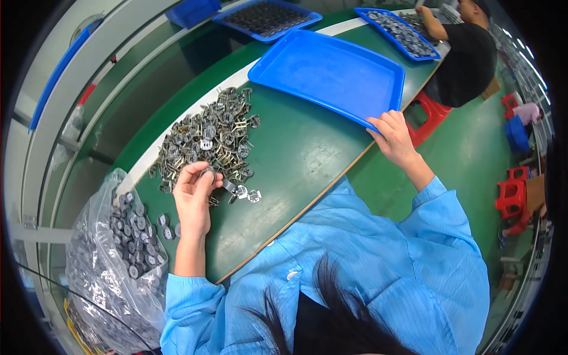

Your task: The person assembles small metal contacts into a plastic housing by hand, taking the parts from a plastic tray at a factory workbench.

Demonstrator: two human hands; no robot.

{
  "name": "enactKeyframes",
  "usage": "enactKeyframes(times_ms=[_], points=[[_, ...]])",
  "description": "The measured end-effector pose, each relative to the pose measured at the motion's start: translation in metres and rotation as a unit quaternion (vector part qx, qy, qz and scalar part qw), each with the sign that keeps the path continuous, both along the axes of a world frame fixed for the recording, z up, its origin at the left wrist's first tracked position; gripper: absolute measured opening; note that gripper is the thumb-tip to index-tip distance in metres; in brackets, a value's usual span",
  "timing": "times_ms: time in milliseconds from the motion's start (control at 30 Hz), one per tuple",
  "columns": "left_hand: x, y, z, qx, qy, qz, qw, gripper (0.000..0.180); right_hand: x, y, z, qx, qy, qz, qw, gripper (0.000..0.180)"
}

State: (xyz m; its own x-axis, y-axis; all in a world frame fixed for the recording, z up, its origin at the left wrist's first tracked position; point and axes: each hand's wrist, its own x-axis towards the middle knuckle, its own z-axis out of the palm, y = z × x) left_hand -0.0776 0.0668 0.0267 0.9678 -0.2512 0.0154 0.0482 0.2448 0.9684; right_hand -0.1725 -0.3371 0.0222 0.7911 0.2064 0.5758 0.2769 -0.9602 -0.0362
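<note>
My left hand (194, 192) pinches a small round metal part (207, 173) at the near edge of a loose pile of grey metal parts (207, 133) on the green table (296, 154). My right hand (391, 137) grips the near corner of an empty blue tray (325, 71) that lies on the table to the right of the pile. Both sleeves are light blue.
A clear plastic bag of round metal parts (121, 248) sits at the table's left end. Two more blue trays (266, 18) (397, 32) with dark parts lie farther along. Another person in a black shirt (470, 56) works at the far tray. Red stools (513, 195) stand on the floor at right.
</note>
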Motion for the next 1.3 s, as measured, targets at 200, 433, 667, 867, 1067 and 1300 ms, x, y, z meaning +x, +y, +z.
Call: enactKeyframes(times_ms=[200,433,667,867,1067,1300], points=[[0.008,0.001,0.002,0.001,-0.017,0.030,0.999,0.021,0.018,-0.027,-0.009,-0.013,0.038,0.065,0.997,0.030],[0.011,-0.010,0.004,0.047,-0.012,0.012,0.999,0.019,0.007,-0.040,-0.007,0.012,0.110,0.097,0.989,0.035],[0.009,-0.014,0.001,0.054,-0.040,-0.046,0.997,0.019,0.011,-0.044,0.002,0.006,0.127,0.070,0.989,0.035],[0.010,-0.016,-0.001,0.036,-0.051,-0.024,0.998,0.024,0.024,0.002,0.051,-0.022,0.141,0.053,0.988,0.041],[0.015,0.015,0.020,0.092,-0.168,0.016,0.981,0.022,0.082,0.133,0.023,0.183,0.166,0.226,0.942,0.023],[-0.008,0.137,0.006,0.457,-0.278,0.272,0.800,0.019,0.071,0.195,0.005,0.164,0.227,0.370,0.886,0.035]])
